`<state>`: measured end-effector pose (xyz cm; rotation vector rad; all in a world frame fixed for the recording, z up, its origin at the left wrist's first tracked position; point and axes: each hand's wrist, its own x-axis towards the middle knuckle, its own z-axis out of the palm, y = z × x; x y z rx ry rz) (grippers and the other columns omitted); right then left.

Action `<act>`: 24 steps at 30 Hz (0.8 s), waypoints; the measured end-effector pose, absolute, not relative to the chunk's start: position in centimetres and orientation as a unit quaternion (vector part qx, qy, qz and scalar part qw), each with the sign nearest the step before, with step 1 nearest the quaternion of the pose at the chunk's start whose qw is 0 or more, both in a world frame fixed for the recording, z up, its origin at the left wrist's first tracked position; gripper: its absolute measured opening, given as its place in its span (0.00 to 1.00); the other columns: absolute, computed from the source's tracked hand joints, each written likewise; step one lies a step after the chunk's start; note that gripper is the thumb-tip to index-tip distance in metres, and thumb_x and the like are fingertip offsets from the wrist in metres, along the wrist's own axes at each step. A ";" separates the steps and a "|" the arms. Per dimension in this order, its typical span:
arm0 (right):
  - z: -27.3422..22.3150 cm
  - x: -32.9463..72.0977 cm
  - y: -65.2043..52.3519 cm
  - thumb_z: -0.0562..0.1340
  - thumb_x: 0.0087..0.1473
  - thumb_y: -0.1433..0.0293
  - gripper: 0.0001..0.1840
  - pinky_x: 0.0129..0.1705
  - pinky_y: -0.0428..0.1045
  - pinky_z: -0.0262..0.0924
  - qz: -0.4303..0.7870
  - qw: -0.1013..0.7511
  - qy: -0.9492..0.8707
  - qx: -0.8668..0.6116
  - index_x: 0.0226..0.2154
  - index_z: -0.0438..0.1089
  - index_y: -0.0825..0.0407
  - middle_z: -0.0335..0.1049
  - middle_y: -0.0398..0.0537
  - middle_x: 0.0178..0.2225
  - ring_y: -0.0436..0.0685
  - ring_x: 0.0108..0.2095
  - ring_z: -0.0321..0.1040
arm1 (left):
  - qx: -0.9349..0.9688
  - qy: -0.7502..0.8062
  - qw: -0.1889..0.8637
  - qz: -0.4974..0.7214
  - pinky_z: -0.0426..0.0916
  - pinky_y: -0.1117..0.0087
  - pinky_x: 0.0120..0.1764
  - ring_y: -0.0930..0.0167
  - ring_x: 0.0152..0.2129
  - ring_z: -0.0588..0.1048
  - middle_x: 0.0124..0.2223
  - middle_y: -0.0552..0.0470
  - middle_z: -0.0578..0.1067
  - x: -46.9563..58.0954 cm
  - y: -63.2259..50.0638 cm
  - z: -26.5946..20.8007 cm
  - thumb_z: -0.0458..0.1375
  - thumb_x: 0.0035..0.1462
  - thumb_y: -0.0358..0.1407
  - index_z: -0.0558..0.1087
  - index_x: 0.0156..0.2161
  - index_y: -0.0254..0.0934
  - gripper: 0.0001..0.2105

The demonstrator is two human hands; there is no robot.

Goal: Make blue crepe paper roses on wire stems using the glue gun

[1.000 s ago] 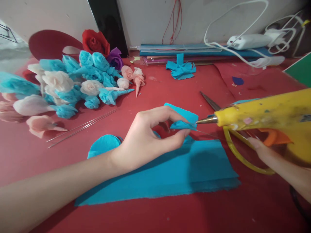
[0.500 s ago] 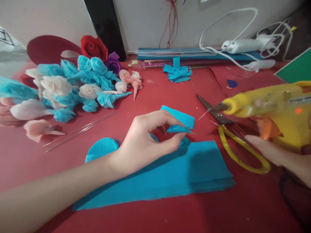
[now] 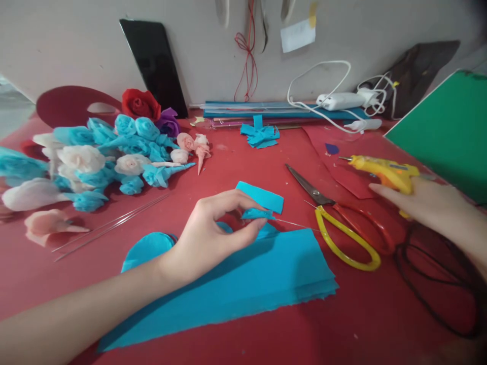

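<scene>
My left hand [image 3: 222,230] pinches a small piece of blue crepe paper [image 3: 256,214] between thumb and fingertips. A thin wire [image 3: 291,222] sticks out of that piece to the right. Just behind the fingers is a flat blue paper rectangle [image 3: 262,196]. Under the hand lies a stack of larger blue crepe paper sheets [image 3: 266,274], with rounded blue pieces [image 3: 148,248] by the wrist. On the right, my right hand [image 3: 426,205] is around the handle of a yellow glue gun [image 3: 384,170], its thumb stretched out and its other fingers mostly hidden.
Scissors [image 3: 323,203] with yellow and red handles lie between the hands. Paper flowers [image 3: 129,147] are heaped at the left, near loose wires [image 3: 114,225]. Blue scraps [image 3: 261,133], a white power strip [image 3: 340,101] and a green board [image 3: 441,132] are farther back. A dark cable [image 3: 426,299] coils at right.
My right hand has carried the glue gun away from the left hand, to the right and back. My left hand keeps its pinch on the blue paper. The camera view has shifted.
</scene>
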<state>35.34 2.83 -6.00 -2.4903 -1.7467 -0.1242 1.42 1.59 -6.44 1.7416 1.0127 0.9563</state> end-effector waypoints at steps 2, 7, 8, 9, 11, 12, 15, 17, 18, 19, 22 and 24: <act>-5.4 34.4 2.2 0.52 0.52 0.47 0.33 0.27 0.61 0.54 -0.059 0.027 -0.562 -0.825 0.34 0.71 0.63 0.68 0.74 0.32 0.73 0.31 0.68 | 0.710 0.403 0.429 0.387 0.72 0.74 0.28 0.69 0.29 0.76 0.33 0.50 0.78 1.4 1.7 -6.4 0.60 0.50 0.31 0.75 0.31 0.35 0.03; -2.8 28.7 0.0 0.44 0.61 0.63 0.19 0.49 0.52 0.56 -0.062 0.133 -0.674 -0.724 0.46 0.65 0.47 0.65 0.49 0.49 0.57 0.50 0.62 | 0.723 0.395 0.417 0.384 0.70 0.76 0.26 0.72 0.26 0.76 0.30 0.52 0.77 1.4 1.7 -6.5 0.61 0.49 0.29 0.75 0.30 0.35 0.02; -2.4 27.3 -0.2 0.45 0.62 0.63 0.17 0.49 0.47 0.56 -0.035 0.159 -0.715 -0.680 0.45 0.66 0.42 0.66 0.41 0.49 0.51 0.49 0.63 | 0.722 0.395 0.420 0.382 0.70 0.76 0.26 0.72 0.25 0.76 0.30 0.52 0.77 1.4 1.7 -6.6 0.60 0.49 0.29 0.75 0.30 0.35 0.02; -2.2 26.1 -0.3 0.47 0.62 0.64 0.15 0.48 0.45 0.57 0.014 0.204 -0.771 -0.603 0.44 0.66 0.42 0.67 0.40 0.47 0.49 0.48 0.63 | 0.721 0.394 0.422 0.382 0.70 0.76 0.26 0.72 0.26 0.76 0.31 0.52 0.78 1.4 1.7 -6.6 0.60 0.49 0.29 0.75 0.30 0.35 0.02; -2.0 24.0 -0.2 0.48 0.62 0.70 0.15 0.49 0.44 0.57 0.063 0.222 -0.842 -0.488 0.46 0.65 0.43 0.66 0.39 0.47 0.48 0.50 0.62 | 0.720 0.394 0.424 0.382 0.71 0.75 0.28 0.71 0.27 0.76 0.32 0.52 0.78 1.3 1.6 -6.6 0.61 0.49 0.28 0.75 0.31 0.35 0.03; -2.0 23.3 0.1 0.49 0.61 0.71 0.14 0.49 0.44 0.58 0.076 0.218 -0.864 -0.448 0.47 0.64 0.44 0.66 0.40 0.47 0.49 0.50 0.61 | 0.720 0.393 0.426 0.383 0.71 0.75 0.28 0.71 0.28 0.77 0.32 0.52 0.78 1.3 1.6 -6.6 0.61 0.49 0.28 0.75 0.31 0.35 0.03; -2.5 22.1 0.9 0.51 0.61 0.70 0.15 0.47 0.45 0.61 0.125 0.182 -0.877 -0.427 0.49 0.63 0.43 0.67 0.38 0.47 0.50 0.48 0.64 | 0.715 0.388 0.437 0.384 0.72 0.74 0.29 0.70 0.29 0.77 0.34 0.51 0.79 1.3 1.6 -6.6 0.61 0.49 0.29 0.75 0.32 0.35 0.03; -2.7 22.0 1.3 0.52 0.61 0.66 0.15 0.45 0.45 0.62 0.160 0.165 -0.861 -0.454 0.50 0.63 0.39 0.69 0.35 0.46 0.49 0.46 0.66 | 0.712 0.388 0.442 0.384 0.73 0.73 0.30 0.70 0.29 0.77 0.34 0.50 0.78 1.4 1.6 -6.6 0.61 0.49 0.29 0.75 0.32 0.34 0.03; -2.7 22.0 1.4 0.52 0.61 0.64 0.15 0.43 0.45 0.63 0.178 0.156 -0.854 -0.464 0.50 0.64 0.38 0.70 0.34 0.45 0.49 0.44 0.68 | 0.712 0.389 0.441 0.384 0.73 0.73 0.30 0.69 0.30 0.77 0.34 0.50 0.78 1.4 1.6 -6.6 0.61 0.49 0.29 0.75 0.32 0.34 0.03; -2.7 22.0 1.5 0.52 0.61 0.63 0.15 0.41 0.45 0.64 0.196 0.147 -0.848 -0.469 0.49 0.65 0.37 0.71 0.34 0.42 0.49 0.42 0.69 | 0.713 0.388 0.439 0.384 0.73 0.73 0.30 0.69 0.30 0.77 0.34 0.50 0.78 1.4 1.6 -6.6 0.61 0.49 0.29 0.75 0.32 0.34 0.04; -2.4 21.9 1.7 0.51 0.61 0.64 0.15 0.31 0.43 0.65 0.259 0.130 -0.834 -0.469 0.46 0.69 0.40 0.74 0.37 0.34 0.49 0.33 0.71 | 0.716 0.385 0.435 0.388 0.73 0.73 0.30 0.70 0.29 0.77 0.33 0.50 0.78 1.4 1.6 -6.6 0.61 0.49 0.28 0.75 0.32 0.35 0.03; -2.2 21.8 1.7 0.53 0.60 0.65 0.14 0.27 0.43 0.65 0.283 0.135 -0.824 -0.472 0.42 0.72 0.43 0.74 0.39 0.32 0.50 0.30 0.71 | 0.714 0.386 0.436 0.390 0.73 0.72 0.29 0.69 0.29 0.77 0.32 0.50 0.77 1.4 1.6 -6.6 0.61 0.48 0.29 0.75 0.32 0.35 0.03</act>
